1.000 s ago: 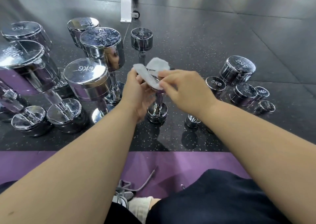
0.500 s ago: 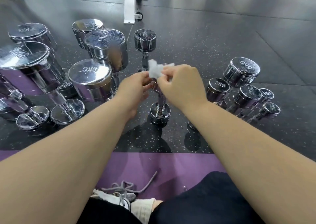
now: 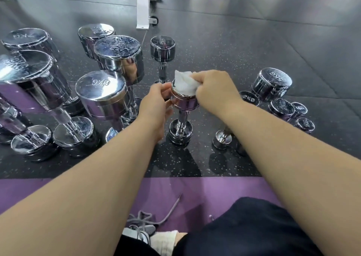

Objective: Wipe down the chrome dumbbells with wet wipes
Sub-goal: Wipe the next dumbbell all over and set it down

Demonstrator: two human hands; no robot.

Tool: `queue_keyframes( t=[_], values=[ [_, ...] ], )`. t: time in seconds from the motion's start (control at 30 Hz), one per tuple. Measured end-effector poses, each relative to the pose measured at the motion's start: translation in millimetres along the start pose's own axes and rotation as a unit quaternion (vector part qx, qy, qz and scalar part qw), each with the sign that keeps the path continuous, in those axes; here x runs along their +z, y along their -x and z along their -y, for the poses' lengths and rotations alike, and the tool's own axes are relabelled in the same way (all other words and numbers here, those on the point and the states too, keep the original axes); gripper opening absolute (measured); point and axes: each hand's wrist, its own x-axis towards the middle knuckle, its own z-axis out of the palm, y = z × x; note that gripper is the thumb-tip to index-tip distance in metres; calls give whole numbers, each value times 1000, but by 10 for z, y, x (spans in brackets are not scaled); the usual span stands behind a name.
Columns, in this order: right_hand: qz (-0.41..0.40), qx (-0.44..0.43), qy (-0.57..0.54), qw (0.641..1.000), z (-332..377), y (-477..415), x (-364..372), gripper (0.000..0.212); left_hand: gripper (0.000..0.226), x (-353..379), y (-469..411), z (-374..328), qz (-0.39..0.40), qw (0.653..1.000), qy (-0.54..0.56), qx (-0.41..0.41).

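White crumpled wet wipe (image 3: 184, 84) sits pressed on top of a small upright chrome dumbbell (image 3: 183, 104) on the speckled black rubber floor (image 3: 214, 50). The right hand (image 3: 213, 88) pinches it, and the left hand (image 3: 154, 107) grips the dumbbell's upper head.

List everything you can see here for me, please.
Centre dumbbell: one, chrome, upright in the middle.
Wet wipe: one, white, on its top end.
Rear dumbbell: one, chrome, upright behind it.
Left dumbbells: about six, chrome, clustered.
Right dumbbells: about five, chrome, mostly smaller.
Floor: one, dark speckled, underneath.
Mat: one, purple, nearest edge.
White frame: one, far end.
Shoe: one, grey laces, bottom of view.
Left hand: one, holds centre dumbbell's top.
Right hand: one, grips wipe.
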Motion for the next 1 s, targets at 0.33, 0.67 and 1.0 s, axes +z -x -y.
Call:
queue_keyframes(
  t=[0.33,0.67,1.0],
  values=[
    [-33,-20,-50,998,77,161,68,44,31,-10,6,1,1,999,-39,0],
    [15,-47,-4,999,-53,146,176,51,39,-7,-33,1,-5,999,-39,3],
    [-69,-35,-57,995,-32,213,157,25,45,51,22,-80,2,1000,-19,3]
  ],
)
